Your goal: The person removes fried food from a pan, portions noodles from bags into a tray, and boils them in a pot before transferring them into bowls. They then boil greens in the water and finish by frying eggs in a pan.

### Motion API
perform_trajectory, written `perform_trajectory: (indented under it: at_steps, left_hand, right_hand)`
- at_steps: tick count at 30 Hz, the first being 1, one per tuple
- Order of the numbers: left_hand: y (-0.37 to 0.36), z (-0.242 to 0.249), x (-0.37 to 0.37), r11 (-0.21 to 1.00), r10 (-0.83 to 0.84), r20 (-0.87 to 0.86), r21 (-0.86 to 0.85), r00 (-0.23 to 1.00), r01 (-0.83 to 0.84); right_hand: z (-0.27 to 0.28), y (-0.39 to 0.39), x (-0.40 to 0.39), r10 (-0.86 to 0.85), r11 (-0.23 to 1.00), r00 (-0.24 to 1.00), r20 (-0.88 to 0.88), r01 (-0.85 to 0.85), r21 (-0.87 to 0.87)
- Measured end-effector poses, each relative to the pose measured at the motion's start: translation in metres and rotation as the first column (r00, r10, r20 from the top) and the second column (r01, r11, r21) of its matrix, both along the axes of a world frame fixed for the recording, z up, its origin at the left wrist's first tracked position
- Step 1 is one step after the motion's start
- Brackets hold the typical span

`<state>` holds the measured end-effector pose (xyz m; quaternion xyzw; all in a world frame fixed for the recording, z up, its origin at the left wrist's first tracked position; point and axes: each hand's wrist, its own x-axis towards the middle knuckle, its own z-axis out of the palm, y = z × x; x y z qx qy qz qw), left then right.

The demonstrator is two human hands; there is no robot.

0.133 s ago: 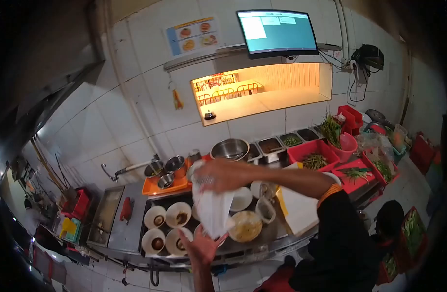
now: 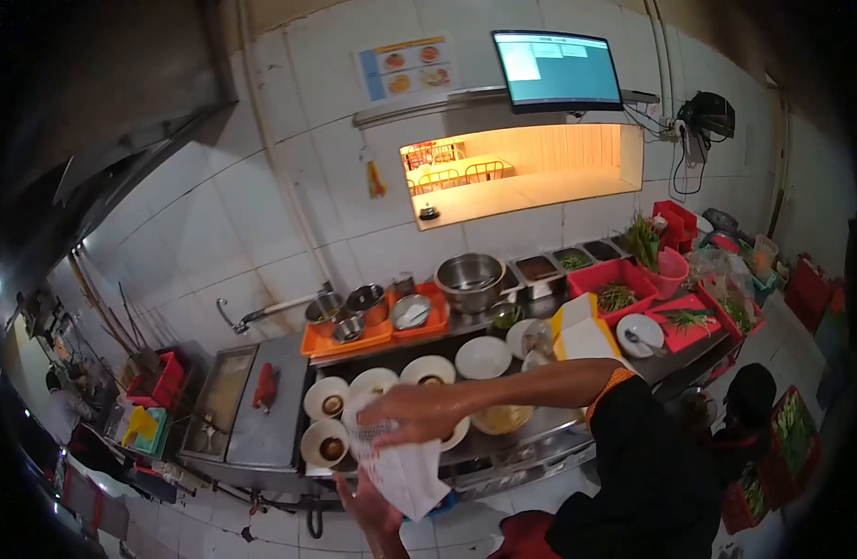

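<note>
My right hand, an orange band at its wrist, grips the top of a white printed bag. Below the bag's left side is my left hand, its fingers apart; whether it touches the bag is unclear. Behind the bag stand white bowls, among them one with dark brown sauce and another in front of it. A plain white bowl sits farther right. Under my right forearm, a container of yellowish food is partly hidden.
An orange tray with metal pots and a large steel bowl stand along the wall. Red baskets of greens are at the right. A sink lies left. Another person is at the far left.
The view has shifted, so the counter shows farther right. My right hand and the bag have come down and toward the front edge; my left hand has moved down and left.
</note>
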<state>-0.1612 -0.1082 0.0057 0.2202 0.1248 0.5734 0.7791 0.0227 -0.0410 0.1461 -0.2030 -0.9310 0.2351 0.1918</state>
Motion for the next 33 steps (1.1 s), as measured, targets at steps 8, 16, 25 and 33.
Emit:
perform_trajectory:
  at_steps: [8, 16, 25, 33]
  left_hand:
    - [-0.003, -0.100, -0.258, 0.953, 0.253, -0.190, -0.118, 0.949, -0.278]
    - [-0.063, -0.163, -0.524, 0.754, 0.557, -0.102, -0.353, 0.824, -0.554]
    - [-0.046, -0.201, -0.828, 0.751, 0.520, -0.104, -0.417, 0.848, -0.512]
    - [0.015, -0.229, -1.132, 0.800, 0.538, -0.137, -0.228, 0.832, -0.555]
  right_hand:
    - [-0.091, 0.033, -0.254, 0.511, 0.458, 0.851, -0.125, -0.392, -0.798]
    - [-0.150, 0.045, -0.582, 0.706, 0.701, 0.621, 0.340, -0.680, -0.214]
    - [-0.237, 0.053, -0.911, 0.671, 0.682, 0.733, -0.111, -0.669, -0.296]
    - [-0.229, 0.113, -1.217, 0.734, 0.679, 0.643, 0.220, -0.682, -0.270]
